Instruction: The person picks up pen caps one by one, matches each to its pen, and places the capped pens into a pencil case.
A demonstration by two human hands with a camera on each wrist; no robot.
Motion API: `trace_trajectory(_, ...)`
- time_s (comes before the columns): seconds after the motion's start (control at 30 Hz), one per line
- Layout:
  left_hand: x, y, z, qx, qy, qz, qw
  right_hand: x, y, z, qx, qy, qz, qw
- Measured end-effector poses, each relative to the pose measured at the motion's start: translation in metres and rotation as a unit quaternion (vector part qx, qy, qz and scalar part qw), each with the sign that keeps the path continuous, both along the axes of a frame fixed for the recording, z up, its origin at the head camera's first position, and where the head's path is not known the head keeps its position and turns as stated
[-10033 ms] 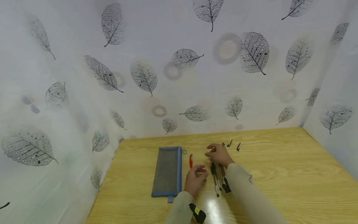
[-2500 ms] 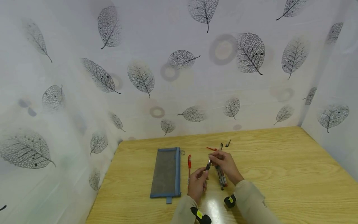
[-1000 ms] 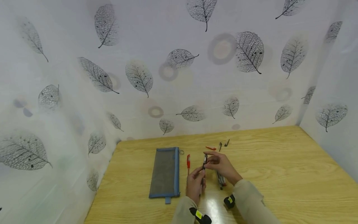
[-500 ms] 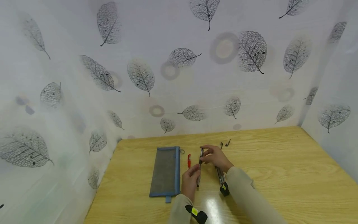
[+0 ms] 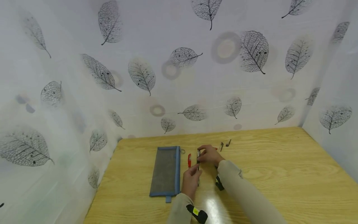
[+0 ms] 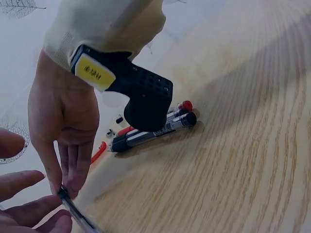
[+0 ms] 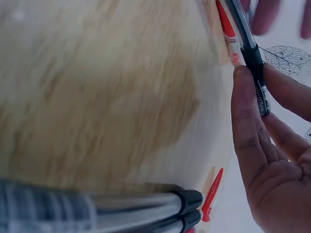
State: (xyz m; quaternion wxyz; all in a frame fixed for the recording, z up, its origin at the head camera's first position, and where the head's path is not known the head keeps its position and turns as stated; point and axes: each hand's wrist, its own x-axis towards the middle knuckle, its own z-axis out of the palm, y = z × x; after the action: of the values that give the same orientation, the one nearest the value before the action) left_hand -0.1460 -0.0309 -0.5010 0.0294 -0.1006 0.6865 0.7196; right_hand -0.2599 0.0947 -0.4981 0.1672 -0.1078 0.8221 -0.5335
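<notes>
My right hand (image 5: 208, 154) pinches the capped end of a black gel pen (image 7: 252, 56) between thumb and fingers. The pen points down toward me, just right of a red pen (image 5: 189, 159) on the table. By the pen's lower part is my left hand (image 5: 190, 182); its fingers (image 6: 31, 211) are spread, with the thumb apart from them. Whether those fingers touch the barrel I cannot tell. Several more pens (image 6: 160, 132) lie together under my right forearm, mostly hidden in the head view.
A grey mesh pouch (image 5: 165, 171) with blue edging lies flat on the wooden table (image 5: 274, 174) at the left. Beyond my right hand lie a black pen cap (image 5: 222, 146), another dark cap (image 5: 228, 142) and a red cap (image 7: 212, 196).
Ten seconds ago neither hand visibly held a pen. Since then both hands took up the black pen, and its cap end was covered. Recently it moved left, beside the red pen, and the left fingers loosened.
</notes>
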Motion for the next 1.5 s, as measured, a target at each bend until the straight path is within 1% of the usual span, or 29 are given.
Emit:
trace_trajectory(0.1, 0.001, 0.002, 0.003, -0.018, 0.002, 0.000, 0.9998, -0.002, -0.002, -0.001, 0.025, 0.006, 0.004, 0.9997)
trace_trajectory(0.2, 0.001, 0.003, 0.005, -0.036, 0.000, 0.006, 0.9993, -0.003, -0.004, -0.002, 0.041, 0.000, 0.000, 0.9992)
trace_trajectory(0.3, 0.001, 0.004, 0.005, -0.044, 0.004, 0.009, 0.9990, -0.004, -0.004, -0.003, 0.049, -0.002, 0.002, 0.9988)
trace_trajectory(0.37, 0.001, 0.004, 0.004, -0.048, 0.013, 0.008, 0.9988, -0.005, -0.003, -0.005, 0.055, 0.005, 0.004, 0.9985)
trace_trajectory(0.47, 0.001, 0.005, 0.004, -0.048, 0.024, 0.006, 0.9985, -0.005, -0.001, -0.004, 0.043, -0.002, -0.002, 0.9991)
trace_trajectory(0.53, 0.000, 0.006, 0.004, -0.044, 0.034, 0.006, 0.9985, -0.005, 0.004, -0.003, 0.031, -0.001, 0.001, 0.9995)
trace_trajectory(0.67, -0.002, 0.009, 0.002, -0.038, 0.049, -0.001, 0.9981, -0.006, 0.018, 0.003, 0.008, -0.007, -0.003, 0.9999)
trace_trajectory(0.77, -0.004, 0.012, -0.001, -0.033, 0.044, -0.020, 0.9983, -0.009, 0.030, 0.006, 0.002, 0.002, -0.007, 1.0000)
trace_trajectory(0.9, -0.007, 0.016, -0.006, 0.007, 0.011, -0.060, 0.9981, -0.010, 0.047, 0.006, 0.002, 0.028, -0.019, 0.9994)
trace_trajectory(1.0, -0.009, 0.020, -0.010, 0.033, -0.013, -0.079, 0.9963, -0.010, 0.061, 0.005, 0.011, 0.057, -0.027, 0.9980)
trace_trajectory(1.07, -0.010, 0.022, -0.013, 0.046, -0.023, -0.081, 0.9953, -0.011, 0.071, 0.004, 0.022, 0.078, -0.032, 0.9962)
trace_trajectory(1.13, -0.011, 0.024, -0.015, 0.056, -0.026, -0.083, 0.9946, -0.013, 0.082, 0.003, 0.030, 0.097, -0.036, 0.9941)
trace_trajectory(1.2, -0.012, 0.026, -0.016, 0.067, -0.029, -0.084, 0.9937, -0.014, 0.091, 0.001, 0.035, 0.106, -0.044, 0.9928)
trace_trajectory(1.3, -0.014, 0.029, -0.019, 0.068, -0.029, -0.091, 0.9931, -0.016, 0.104, 0.000, 0.040, 0.109, -0.055, 0.9917)
trace_trajectory(1.37, -0.015, 0.031, -0.021, 0.064, -0.034, -0.091, 0.9932, -0.017, 0.111, 0.001, 0.041, 0.104, -0.063, 0.9917)
trace_trajectory(1.43, -0.017, 0.033, -0.024, 0.057, -0.040, -0.086, 0.9938, -0.018, 0.117, 0.001, 0.041, 0.102, -0.069, 0.9915)
trace_trajectory(1.5, -0.019, 0.035, -0.026, 0.047, -0.047, -0.076, 0.9949, -0.019, 0.123, 0.000, 0.044, 0.104, -0.074, 0.9909)
